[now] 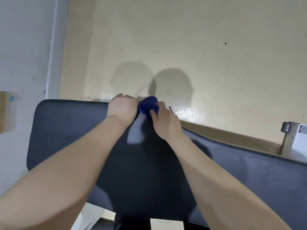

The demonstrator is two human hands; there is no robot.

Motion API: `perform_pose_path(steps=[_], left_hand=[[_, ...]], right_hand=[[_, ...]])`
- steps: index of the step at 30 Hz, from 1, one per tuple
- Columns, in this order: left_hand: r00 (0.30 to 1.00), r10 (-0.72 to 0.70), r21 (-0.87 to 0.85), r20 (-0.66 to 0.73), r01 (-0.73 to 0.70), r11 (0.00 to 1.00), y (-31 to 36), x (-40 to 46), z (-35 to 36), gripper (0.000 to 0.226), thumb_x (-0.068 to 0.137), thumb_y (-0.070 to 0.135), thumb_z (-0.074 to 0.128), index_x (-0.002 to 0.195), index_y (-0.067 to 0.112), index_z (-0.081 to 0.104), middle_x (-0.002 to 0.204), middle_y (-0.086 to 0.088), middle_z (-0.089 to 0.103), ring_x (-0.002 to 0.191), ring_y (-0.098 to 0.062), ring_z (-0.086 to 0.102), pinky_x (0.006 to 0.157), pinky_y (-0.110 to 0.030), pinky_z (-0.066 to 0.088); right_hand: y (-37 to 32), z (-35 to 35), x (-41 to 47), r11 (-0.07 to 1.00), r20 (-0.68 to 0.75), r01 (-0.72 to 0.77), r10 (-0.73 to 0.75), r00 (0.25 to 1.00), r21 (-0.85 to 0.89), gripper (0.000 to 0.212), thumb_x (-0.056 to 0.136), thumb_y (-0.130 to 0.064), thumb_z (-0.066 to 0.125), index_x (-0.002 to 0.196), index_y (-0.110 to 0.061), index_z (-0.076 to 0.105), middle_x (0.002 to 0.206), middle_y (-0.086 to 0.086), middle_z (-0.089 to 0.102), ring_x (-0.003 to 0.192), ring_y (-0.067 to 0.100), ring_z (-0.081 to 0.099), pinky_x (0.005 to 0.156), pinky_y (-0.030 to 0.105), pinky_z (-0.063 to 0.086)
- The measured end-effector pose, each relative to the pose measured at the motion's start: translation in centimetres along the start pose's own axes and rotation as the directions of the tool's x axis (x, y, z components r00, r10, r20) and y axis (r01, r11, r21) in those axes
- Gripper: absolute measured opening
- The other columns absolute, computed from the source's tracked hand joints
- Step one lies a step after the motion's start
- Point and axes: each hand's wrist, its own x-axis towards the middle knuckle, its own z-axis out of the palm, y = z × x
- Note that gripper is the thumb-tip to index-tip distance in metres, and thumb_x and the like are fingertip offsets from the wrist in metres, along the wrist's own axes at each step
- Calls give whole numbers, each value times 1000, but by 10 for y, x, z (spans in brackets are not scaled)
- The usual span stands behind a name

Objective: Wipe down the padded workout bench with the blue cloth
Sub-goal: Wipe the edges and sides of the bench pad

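The padded workout bench (66,127) is dark grey with a ribbed texture and runs across the lower half of the view. At its far edge, a bunched blue cloth (147,105) sits between both hands. My left hand (122,107) grips the cloth's left side with curled fingers. My right hand (163,120) pinches its right side. Most of the cloth is hidden under the fingers. Both forearms reach out over the bench pad.
A beige floor (182,47) lies beyond the bench, with a glossy patch near the right hand. A pale wall (25,47) stands at the left. A white box with a metal part (297,136) sits at the right edge. Dark bench frame parts (132,223) show below.
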Motion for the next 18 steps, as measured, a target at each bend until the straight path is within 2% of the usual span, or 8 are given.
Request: perform_pose_path(steps=[1, 3, 6, 8, 9, 11, 13, 18], left_hand=[[999, -30, -44, 22, 31, 999, -3, 2, 1, 22, 91, 7, 45, 100, 12, 64, 105, -7, 66, 103, -25, 57, 73, -26, 35], [999, 14, -123, 43, -9, 992, 5, 0, 4, 22, 91, 6, 44, 104, 13, 61, 108, -5, 64, 106, -23, 56, 80, -25, 39], [981, 185, -286, -61, -195, 938, 10, -5, 23, 26, 87, 5, 46, 106, 11, 62, 109, -7, 64, 102, -26, 57, 86, -33, 47], [958, 254, -294, -133, -283, 913, -2, -2, 27, 26, 82, 2, 54, 104, 11, 65, 99, -7, 68, 91, -27, 62, 76, -36, 52], [954, 254, -266, -159, -289, 920, -13, 2, 27, 22, 78, 1, 59, 97, 10, 67, 90, -7, 70, 82, -27, 63, 66, -33, 52], [959, 246, -227, -141, -273, 935, -43, 7, 28, 16, 81, 0, 58, 92, 8, 66, 82, -6, 67, 77, -27, 62, 59, -29, 42], [974, 220, -248, -60, -228, 941, -79, 11, 29, 20, 89, 2, 46, 98, 10, 62, 88, -4, 63, 86, -25, 61, 65, -29, 37], [992, -22, -273, 122, 55, 960, -197, 1, 42, 25, 87, 7, 46, 100, 21, 62, 96, -1, 66, 87, -23, 62, 65, -28, 44]], right_hand=[[-3, 5, 0, 1000, -42, -2, 2, 999, -4, 30, 98, -28, 36, 116, -4, 43, 97, 17, 66, 87, 36, 61, 67, 33, 37], [-1, 6, -6, 998, -95, -51, 54, 994, 34, 26, 97, -26, 37, 109, -4, 44, 87, 16, 63, 80, 36, 59, 63, 36, 38], [4, -4, -11, 985, -122, -158, 150, 981, -64, 23, 97, -27, 36, 104, -8, 45, 76, 6, 52, 67, 29, 51, 52, 32, 34], [-4, -3, -3, 967, -160, -183, 155, 975, -179, 21, 96, -27, 38, 100, -8, 46, 71, 4, 49, 64, 28, 48, 50, 30, 29], [-13, 1, 4, 962, -173, -185, 151, 973, -200, 20, 96, -26, 38, 99, -7, 46, 69, 4, 48, 63, 29, 48, 50, 30, 29], [-37, 15, 21, 965, -148, -156, 126, 981, -212, 21, 96, -25, 37, 101, -6, 45, 64, 1, 45, 60, 27, 45, 52, 30, 31], [-62, 31, 38, 977, -53, -62, 52, 997, -204, 24, 98, -26, 34, 107, -5, 42, 61, -3, 43, 60, 25, 46, 56, 31, 32], [-154, 92, 74, 955, 160, 197, -164, 974, -220, 32, 99, -29, 33, 121, -6, 37, 87, 13, 65, 82, 34, 60, 73, 37, 41]])
